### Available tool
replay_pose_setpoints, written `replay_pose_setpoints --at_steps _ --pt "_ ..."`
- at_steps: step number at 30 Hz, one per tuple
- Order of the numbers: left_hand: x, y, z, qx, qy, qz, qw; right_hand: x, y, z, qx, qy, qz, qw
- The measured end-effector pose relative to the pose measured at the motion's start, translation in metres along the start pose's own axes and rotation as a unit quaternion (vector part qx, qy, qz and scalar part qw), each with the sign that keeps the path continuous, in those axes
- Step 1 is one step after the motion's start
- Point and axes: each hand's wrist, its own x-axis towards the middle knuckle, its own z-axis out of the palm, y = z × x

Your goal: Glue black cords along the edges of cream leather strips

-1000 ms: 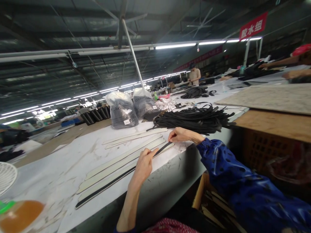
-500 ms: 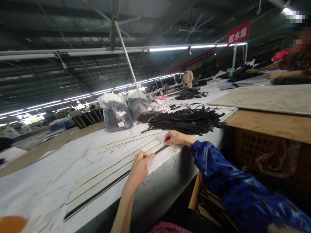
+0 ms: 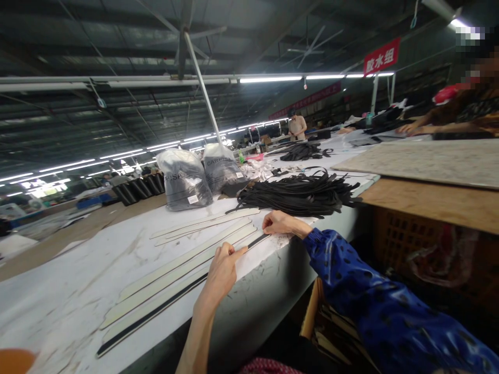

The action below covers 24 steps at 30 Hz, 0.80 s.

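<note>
A long black strip (image 3: 156, 310) lies along a cream strip (image 3: 128, 323) near the table's front edge. My left hand (image 3: 222, 270) rests on the black strip partway along, fingers bent and thumb stretched along it. At the far end, my right hand (image 3: 283, 224), in a blue dotted sleeve (image 3: 351, 275), pinches the strip's tip between thumb and finger. Behind it are more cream strips (image 3: 171, 270) with dark edges, side by side, and a few thinner ones (image 3: 195, 227). My left hand hides part of the strips.
A heap of black straps (image 3: 296, 192) lies just beyond my right hand. Two plastic-bagged bundles (image 3: 187, 182) stand behind the strips. To the right is a board (image 3: 421, 161), with a co-worker's hand (image 3: 409, 127) beyond it. An orange object (image 3: 15, 361) shows at lower left.
Both hands keep nearly the same places on the black strip. The view has shifted slightly. The co-worker's hands at the right have moved.
</note>
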Motion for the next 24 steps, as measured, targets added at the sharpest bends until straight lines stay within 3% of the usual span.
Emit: replay_pose_setpoints --at_steps 14,20,21,24 --pt "-0.001 0.003 -0.001 0.024 -0.020 -0.005 1.000 -0.007 0.006 -0.008 0.096 0.097 0.002 0.991" --pt "-0.010 0.008 -0.007 -0.001 -0.010 0.015 1.000 -0.018 0.005 -0.004 0.114 0.244 -0.020 0.963" --pt "-0.012 0.011 -0.008 0.000 -0.009 0.013 1.000 -0.020 0.001 0.000 0.112 0.237 -0.043 0.964" --pt "-0.020 0.022 -0.009 -0.004 0.002 0.009 1.000 -0.026 -0.012 0.014 0.072 0.138 -0.110 0.982"
